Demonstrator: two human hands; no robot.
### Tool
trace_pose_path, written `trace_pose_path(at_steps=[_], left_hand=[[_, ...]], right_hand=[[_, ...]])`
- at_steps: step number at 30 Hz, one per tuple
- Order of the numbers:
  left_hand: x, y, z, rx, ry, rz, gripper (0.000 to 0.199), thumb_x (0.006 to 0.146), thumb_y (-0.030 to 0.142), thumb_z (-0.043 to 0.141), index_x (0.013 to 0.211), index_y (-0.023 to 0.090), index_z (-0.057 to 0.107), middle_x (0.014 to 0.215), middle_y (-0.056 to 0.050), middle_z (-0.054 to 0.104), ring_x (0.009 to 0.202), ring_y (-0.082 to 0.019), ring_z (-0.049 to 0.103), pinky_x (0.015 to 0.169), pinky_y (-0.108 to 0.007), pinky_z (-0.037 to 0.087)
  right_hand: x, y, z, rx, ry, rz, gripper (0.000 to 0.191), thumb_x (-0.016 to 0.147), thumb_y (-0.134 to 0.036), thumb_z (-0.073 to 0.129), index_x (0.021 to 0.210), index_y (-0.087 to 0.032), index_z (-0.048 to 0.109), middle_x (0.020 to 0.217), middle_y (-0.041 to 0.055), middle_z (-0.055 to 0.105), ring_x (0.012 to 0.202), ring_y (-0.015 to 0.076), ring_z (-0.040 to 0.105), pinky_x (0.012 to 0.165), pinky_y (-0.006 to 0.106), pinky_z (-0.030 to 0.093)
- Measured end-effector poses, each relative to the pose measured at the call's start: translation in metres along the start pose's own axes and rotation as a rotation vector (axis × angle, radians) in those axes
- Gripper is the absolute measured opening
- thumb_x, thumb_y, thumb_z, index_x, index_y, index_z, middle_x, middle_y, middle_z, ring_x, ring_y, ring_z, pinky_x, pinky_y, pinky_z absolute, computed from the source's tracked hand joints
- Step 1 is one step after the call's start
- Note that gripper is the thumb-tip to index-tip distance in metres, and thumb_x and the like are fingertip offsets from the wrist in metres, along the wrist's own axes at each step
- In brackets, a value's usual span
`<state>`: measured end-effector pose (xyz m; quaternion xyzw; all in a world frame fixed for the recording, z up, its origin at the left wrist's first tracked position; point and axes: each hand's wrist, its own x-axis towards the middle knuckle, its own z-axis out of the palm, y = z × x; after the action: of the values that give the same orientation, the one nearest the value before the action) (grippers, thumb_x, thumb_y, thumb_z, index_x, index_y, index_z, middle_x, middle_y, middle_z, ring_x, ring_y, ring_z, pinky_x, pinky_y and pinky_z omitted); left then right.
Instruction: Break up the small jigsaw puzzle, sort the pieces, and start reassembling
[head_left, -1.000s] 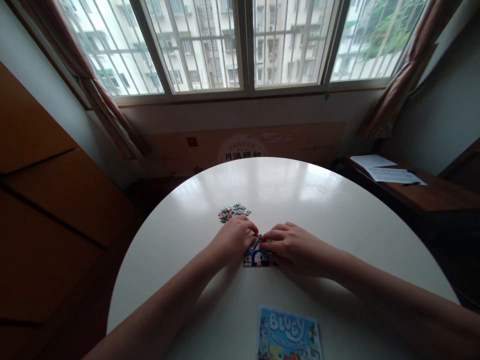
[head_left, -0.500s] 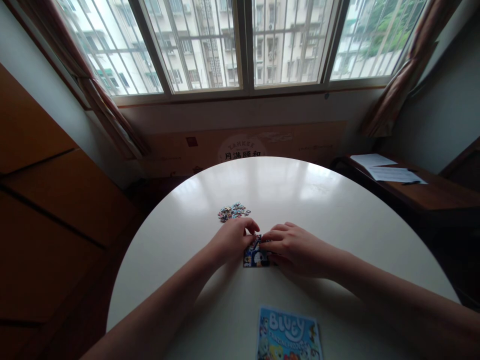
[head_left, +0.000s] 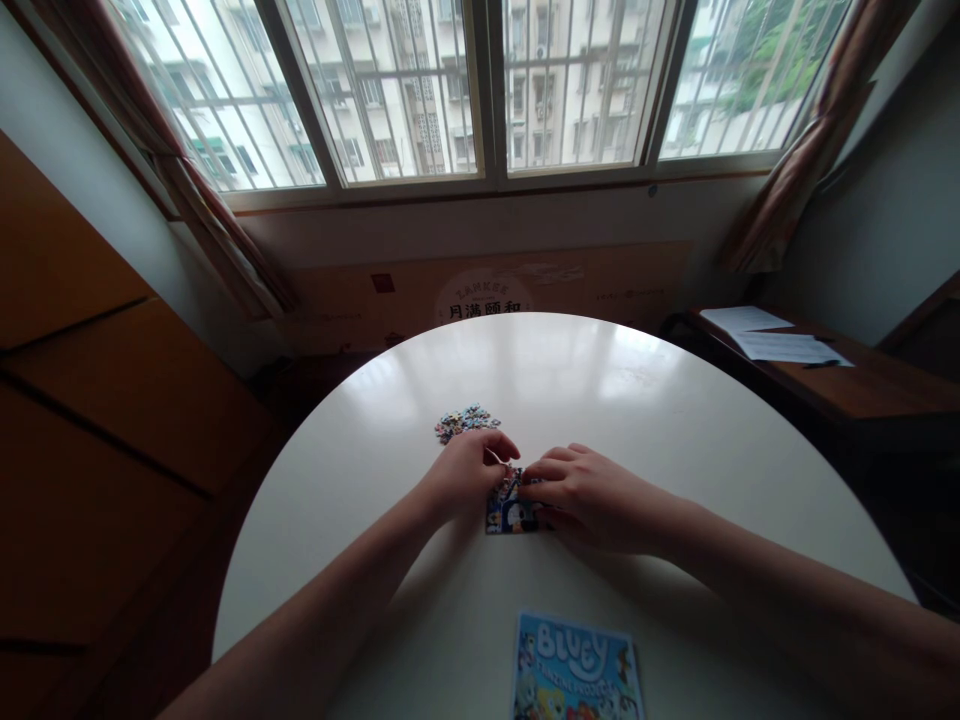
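Centrally placed on a white round table (head_left: pixel 360 610): one small patch of joined puzzle pieces (head_left: pixel 514 518), dark blue in the main, laid flat, its near edge turned toward the wearer. Left hand (head_left: pixel 461 475): poised at the patch's far left corner, forefinger arched above the thumb with a narrow gap between; whether a loose piece is pinched there cannot be told, the fingertips being small and shadowed. Right hand (head_left: pixel 596 495): fingers slightly bent and laid over the right part of the patch, by which much of it is covered; nothing is seen to be lifted by it, though what lies beneath the palm is hidden. Loose pieces (head_left: pixel 465 422): heaped just beyond the left hand. Picture sheet (head_left: pixel 576 662), blue, lettered "BLUEY": laid nearer the wearer, apart from the patch. Handling, as judged: the patch is best braced lightly by the right fingers, close to the seam being worked, so that no joint is sprung; any piece is best turned until tab and socket are matched, lowered level, and pressed straight down by a fingertip rather than pushed sideways; where resistance is met, force is better withheld and the fit rechecked.
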<state>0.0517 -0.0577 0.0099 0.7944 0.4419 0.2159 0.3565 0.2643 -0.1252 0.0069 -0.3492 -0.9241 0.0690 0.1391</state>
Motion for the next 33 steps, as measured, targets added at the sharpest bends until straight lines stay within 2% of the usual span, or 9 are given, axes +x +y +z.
trace_pose_path(at_steps=[4, 7, 14, 18, 26, 33], left_hand=[[0.0, 0.0, -0.001, 0.01, 0.029, -0.013, 0.025, 0.069, 0.008, 0.057, 0.086, 0.018, 0.073, 0.084, -0.003, 0.075, 0.071, -0.016, 0.067, 0.065, -0.028, 0.053], [-0.002, 0.002, -0.005, 0.119, 0.034, 0.009, 0.025, 0.071, 0.009, 0.059, 0.087, 0.019, 0.074, 0.088, -0.003, 0.075, 0.074, -0.017, 0.067, 0.071, -0.03, 0.053], [-0.006, 0.002, -0.011, 0.177, -0.02, -0.026, 0.023, 0.082, 0.029, 0.064, 0.101, 0.02, 0.074, 0.088, -0.004, 0.076, 0.078, -0.02, 0.069, 0.071, -0.031, 0.051], [-0.006, 0.002, -0.008, 0.211, -0.005, -0.002, 0.024, 0.081, 0.028, 0.065, 0.102, 0.02, 0.073, 0.086, -0.003, 0.076, 0.076, -0.019, 0.067, 0.069, -0.031, 0.05], [-0.006, 0.009, 0.002, 0.097, 0.026, 0.041, 0.022, 0.075, 0.016, 0.063, 0.095, 0.019, 0.072, 0.078, -0.001, 0.073, 0.069, -0.016, 0.065, 0.066, -0.027, 0.049], [-0.001, -0.002, 0.002, 0.05, 0.065, 0.029, 0.009, 0.072, 0.02, 0.065, 0.08, 0.018, 0.068, 0.075, -0.001, 0.071, 0.07, -0.017, 0.063, 0.064, -0.028, 0.047]], right_hand=[[0.0, 0.001, 0.0, 0.004, 0.003, -0.009, 0.036, 0.094, -0.022, 0.058, 0.129, -0.031, 0.065, 0.122, 0.0046, 0.068, 0.108, 0.0231, 0.061, 0.092, 0.042, 0.045], [0.0, 0.001, 0.0, 0.003, 0.005, -0.006, 0.038, 0.094, -0.023, 0.058, 0.131, -0.032, 0.063, 0.123, 0.0042, 0.068, 0.109, 0.0233, 0.061, 0.092, 0.042, 0.045], [-0.002, 0.003, 0.002, 0.001, 0.022, -0.01, 0.04, 0.093, -0.02, 0.059, 0.131, -0.032, 0.064, 0.124, 0.0048, 0.068, 0.108, 0.0227, 0.061, 0.091, 0.041, 0.047], [-0.002, 0.004, 0.005, 0.006, 0.032, -0.022, 0.04, 0.094, -0.02, 0.059, 0.132, -0.031, 0.063, 0.124, 0.0054, 0.068, 0.109, 0.0226, 0.061, 0.092, 0.042, 0.047], [-0.001, 0.003, 0.003, 0.01, 0.022, -0.014, 0.04, 0.092, -0.02, 0.061, 0.13, -0.032, 0.064, 0.124, 0.0047, 0.067, 0.11, 0.0229, 0.061, 0.094, 0.043, 0.047], [-0.002, 0.003, 0.003, -0.007, 0.031, -0.024, 0.037, 0.094, -0.02, 0.058, 0.13, -0.029, 0.064, 0.125, 0.006, 0.067, 0.11, 0.0227, 0.061, 0.093, 0.043, 0.048]])
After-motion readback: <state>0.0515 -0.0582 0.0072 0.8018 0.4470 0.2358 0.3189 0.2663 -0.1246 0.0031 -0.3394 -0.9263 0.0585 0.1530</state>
